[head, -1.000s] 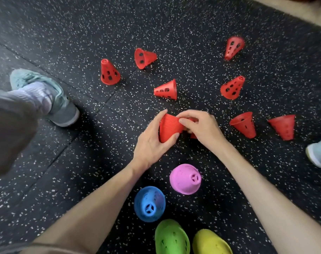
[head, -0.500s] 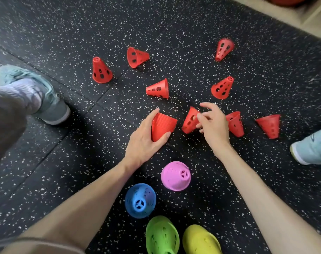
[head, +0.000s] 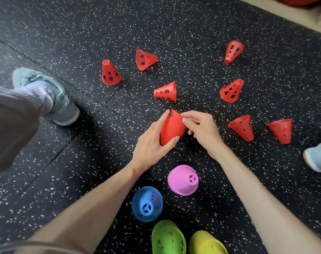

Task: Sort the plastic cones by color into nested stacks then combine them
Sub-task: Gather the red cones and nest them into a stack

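Observation:
My left hand point(head: 152, 143) grips a nested stack of red cones point(head: 171, 128) just above the floor. My right hand point(head: 201, 128) curls its fingers over the stack's open top end; a cone under those fingers is mostly hidden. Several loose red cones lie scattered beyond: one upright point(head: 110, 74), others on their sides point(head: 146, 59), point(head: 166, 91), point(head: 233, 51), point(head: 231, 90), point(head: 243, 127), point(head: 282, 130). Nearer me stand a pink stack point(head: 182, 179), a blue stack point(head: 146, 203), a green stack point(head: 168, 238) and a yellow stack point(head: 206, 243).
The floor is black speckled rubber matting point(head: 82, 33) with seams. My left shoe point(head: 51, 99) and knee sit at the left, my right shoe point(head: 318, 156) at the right edge. A pale floor strip point(head: 302, 13) runs along the top right.
Half a second ago my right hand was picking a red cone off the floor to the right of the stack. It has brought that cone back onto the stack in my left hand.

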`<state>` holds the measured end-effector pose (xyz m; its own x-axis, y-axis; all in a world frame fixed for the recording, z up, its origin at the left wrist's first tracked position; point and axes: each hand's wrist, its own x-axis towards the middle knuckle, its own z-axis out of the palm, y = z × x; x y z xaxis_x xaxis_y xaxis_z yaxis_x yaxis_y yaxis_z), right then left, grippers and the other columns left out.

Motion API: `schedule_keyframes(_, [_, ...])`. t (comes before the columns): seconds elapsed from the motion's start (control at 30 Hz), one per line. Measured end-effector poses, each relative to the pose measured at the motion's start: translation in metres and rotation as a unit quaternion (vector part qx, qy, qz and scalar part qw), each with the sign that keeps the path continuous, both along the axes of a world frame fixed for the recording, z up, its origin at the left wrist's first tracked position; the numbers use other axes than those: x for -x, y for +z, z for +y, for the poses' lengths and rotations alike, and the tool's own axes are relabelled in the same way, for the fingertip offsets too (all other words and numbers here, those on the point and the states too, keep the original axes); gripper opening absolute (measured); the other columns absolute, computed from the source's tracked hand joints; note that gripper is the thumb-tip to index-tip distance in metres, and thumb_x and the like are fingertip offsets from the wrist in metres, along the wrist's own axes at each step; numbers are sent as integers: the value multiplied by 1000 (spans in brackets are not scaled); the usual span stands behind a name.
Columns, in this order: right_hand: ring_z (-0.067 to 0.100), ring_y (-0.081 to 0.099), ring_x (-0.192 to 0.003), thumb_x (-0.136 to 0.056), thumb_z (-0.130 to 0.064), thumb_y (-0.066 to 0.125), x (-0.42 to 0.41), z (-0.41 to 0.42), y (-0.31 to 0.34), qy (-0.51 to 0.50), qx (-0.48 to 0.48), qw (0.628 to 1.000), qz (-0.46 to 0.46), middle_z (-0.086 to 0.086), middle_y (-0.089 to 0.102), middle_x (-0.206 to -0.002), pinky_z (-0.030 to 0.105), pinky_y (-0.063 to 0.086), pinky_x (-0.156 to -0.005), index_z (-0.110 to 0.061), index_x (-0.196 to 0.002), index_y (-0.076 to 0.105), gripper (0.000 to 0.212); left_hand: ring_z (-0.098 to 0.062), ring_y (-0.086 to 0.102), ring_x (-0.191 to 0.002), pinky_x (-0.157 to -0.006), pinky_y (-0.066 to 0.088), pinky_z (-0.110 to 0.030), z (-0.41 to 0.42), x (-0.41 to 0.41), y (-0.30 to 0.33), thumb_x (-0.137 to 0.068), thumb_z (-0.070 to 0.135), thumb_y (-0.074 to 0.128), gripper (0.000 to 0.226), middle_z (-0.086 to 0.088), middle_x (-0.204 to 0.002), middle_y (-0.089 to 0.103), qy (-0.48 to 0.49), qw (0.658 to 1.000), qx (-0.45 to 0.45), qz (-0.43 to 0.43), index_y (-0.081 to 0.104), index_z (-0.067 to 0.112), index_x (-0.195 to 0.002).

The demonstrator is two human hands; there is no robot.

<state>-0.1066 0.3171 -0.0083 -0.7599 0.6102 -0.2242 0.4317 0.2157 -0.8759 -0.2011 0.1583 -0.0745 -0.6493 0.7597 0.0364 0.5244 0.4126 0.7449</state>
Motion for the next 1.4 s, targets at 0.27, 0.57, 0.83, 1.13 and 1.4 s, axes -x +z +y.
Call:
schedule_keyframes(0.27, [7, 60, -68, -105, -10, 51, -4, -2, -2, 58, 37, 998, -11, -14, 70, -86, 20, 50, -60, -35, -112, 70, 32, -15, 60, -94, -89, 53, -42, 0, 0, -1, -92, 61, 59, 82, 7, -112, 55, -13, 1000, 13, 7, 7, 58, -156])
schedule_keyframes(0.57, [7, 66, -79, -101, -14, 57, -15, 4, 0, 36, -5, 999, -9, -20, 73, -98, 21, 53, -68, -40, -110, 73, 32, -18, 61, -115, -99, 51, -44, 0, 0, -1, -91, 62, 62, 78, 8, -137, 53, -13, 1000, 8, 6, 19, 51, -155])
schedule_keyframes(0.83, [6, 58, -108, -95, -3, 61, -57, 73, 20, -106, -201, 971, -76, -11, 65, -126, 34, 49, -101, -36, -112, 72, 38, -21, 61, -116, -102, 50, -45, -2, 2, -1, -93, 63, 60, 79, 4, -137, 55, -16, 1000, 8, 12, 17, 50, -157])
schedule_keyframes(1.13, [23, 55, -127, -94, -10, 70, -93, 108, 8, 3, -271, 917, -291, 0, 47, -152, 40, 43, -105, -26, -120, 69, 31, -23, 61, -118, -103, 50, -47, -1, 1, -2, -93, 63, 58, 79, 2, -143, 54, -9, 1000, -5, 8, 16, 51, -158])
schedule_keyframes(1.4, [16, 71, -94, -99, -25, 64, -78, 99, 16, -137, -114, 978, -105, -7, 73, -94, 45, 60, -91, -29, -95, 72, 10, -22, 60, -118, -104, 48, -42, -1, -1, -2, -93, 61, 59, 79, 2, -144, 54, -4, 1000, -4, 17, 16, 50, -158])
